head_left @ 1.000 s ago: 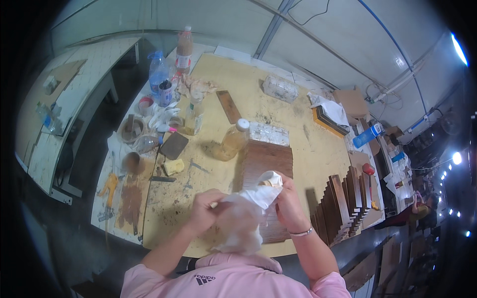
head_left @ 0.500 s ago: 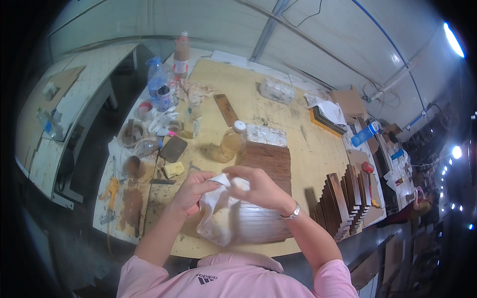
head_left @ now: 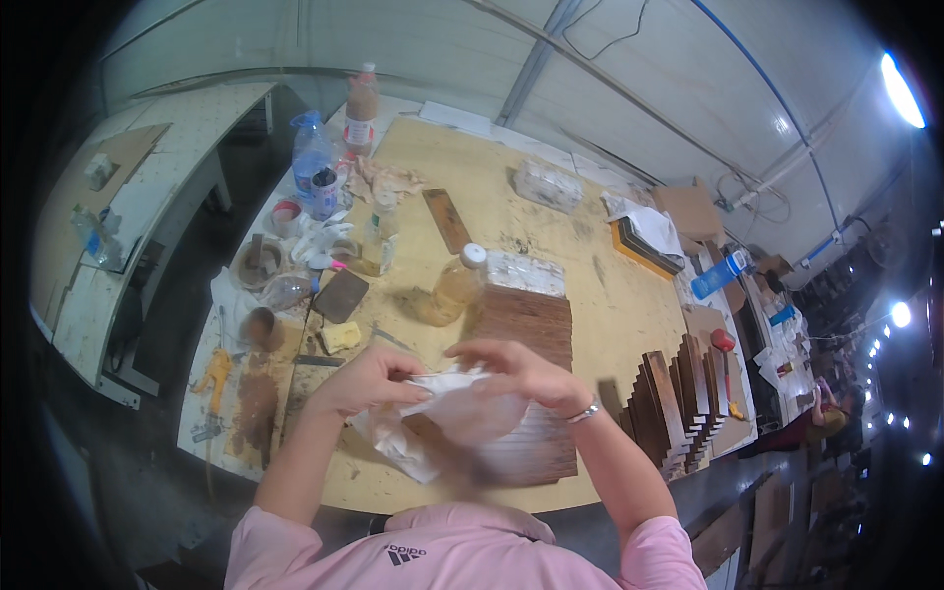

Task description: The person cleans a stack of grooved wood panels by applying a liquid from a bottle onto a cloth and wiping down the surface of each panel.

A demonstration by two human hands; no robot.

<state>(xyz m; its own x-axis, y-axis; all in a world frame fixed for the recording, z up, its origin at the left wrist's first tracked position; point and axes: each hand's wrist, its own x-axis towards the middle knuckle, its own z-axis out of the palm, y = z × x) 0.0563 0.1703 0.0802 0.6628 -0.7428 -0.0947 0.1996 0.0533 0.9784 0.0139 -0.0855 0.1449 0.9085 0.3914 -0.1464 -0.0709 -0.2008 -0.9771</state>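
Both hands pinch a white cloth (head_left: 470, 411) between them, above the near edge of the yellow table. My left hand (head_left: 368, 380) has its thumb and fingers closed on one side of it. On the other side, my right hand (head_left: 523, 374) grips the fabric with bent fingers. The cloth hangs loose below and is partly blurred. Beneath and right of it lies a stack of brown wooden slats (head_left: 526, 320), its near part partly covered by the cloth and right hand. A clear bottle of yellowish liquid with a white cap (head_left: 454, 292) stands beyond my hands.
At left are a yellow sponge (head_left: 341, 337), a dark block (head_left: 340, 296), a yellow-handled tool (head_left: 214, 379) and several bottles and cups. To the right stand dark wooden strips (head_left: 661, 398). A wrapped white bundle (head_left: 547, 185) lies farther back, near a blue bottle (head_left: 719, 275).
My hands have moved apart, the left one leftward and the right one slightly rightward. The bunched cloth is now spread wider between them.
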